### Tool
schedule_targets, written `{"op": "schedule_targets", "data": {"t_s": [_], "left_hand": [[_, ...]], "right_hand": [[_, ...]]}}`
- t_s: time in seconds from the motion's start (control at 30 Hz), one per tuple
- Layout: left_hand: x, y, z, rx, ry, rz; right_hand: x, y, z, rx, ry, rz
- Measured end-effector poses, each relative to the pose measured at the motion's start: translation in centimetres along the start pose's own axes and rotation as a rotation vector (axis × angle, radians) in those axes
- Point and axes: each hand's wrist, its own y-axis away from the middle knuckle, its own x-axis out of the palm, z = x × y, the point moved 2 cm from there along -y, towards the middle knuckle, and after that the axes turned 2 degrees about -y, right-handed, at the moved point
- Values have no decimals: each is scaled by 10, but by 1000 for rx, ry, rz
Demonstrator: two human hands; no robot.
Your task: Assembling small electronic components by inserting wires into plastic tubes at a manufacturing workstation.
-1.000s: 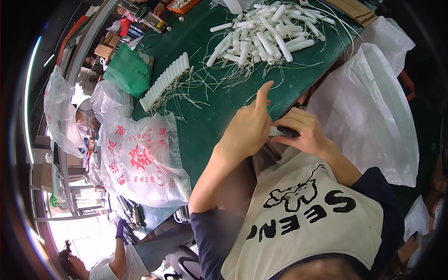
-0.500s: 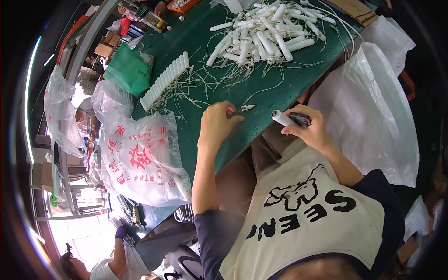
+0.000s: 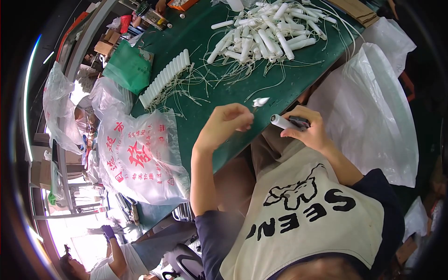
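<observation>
A: Right hand [image 3: 308,128], centre right of the frame?
B: Closed on one white tube [image 3: 284,123], thumb along its lower side; the tube's near-round end pointed to the upper left.
A: Anything else in that grip?
B: One black item [image 3: 299,122], small, held against the tube under the fingers; kind unclear.
A: Left hand [image 3: 227,124], centre?
B: Raised over the table [image 3: 193,35], fingers bent and drawn near the thumb, a narrow posture. Whether it pinched anything could not be told.
A: Nearest to it?
B: One white piece [image 3: 261,101], small and blurred, just above and right of the fingertips.
A: Other stock on the green top?
B: One heap [image 3: 266,39] of white tubes with thin leads, upper centre to upper right. One row [image 3: 163,80] of like tubes, set side by side on a slant, left of centre, leads trailing to the right.
A: Bags?
B: One green bag [image 3: 128,70], upper left; one clear bag [image 3: 154,165] with red print, below the row; one white bag [image 3: 378,121], right side.
A: Lower left?
B: One co-worker, purple glove [image 3: 108,232] on the raised hand.
</observation>
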Motion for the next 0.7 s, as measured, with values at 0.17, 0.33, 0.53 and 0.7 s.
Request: {"op": "schedule_targets", "data": {"t_s": [0.17,0.33,0.53,0.7], "left_hand": [[26,5,-16,-107,338,270],[31,3,-16,-149,353,312],[36,0,-10,-192,455,462],[45,3,-10,-193,544,586]], "right_hand": [[0,-4,8,-49,-24,-8],[-2,-4,8,-66,12,-10],[-2,-3,9,-183,22,-12],[0,3,3,-230,-48,39]]}}
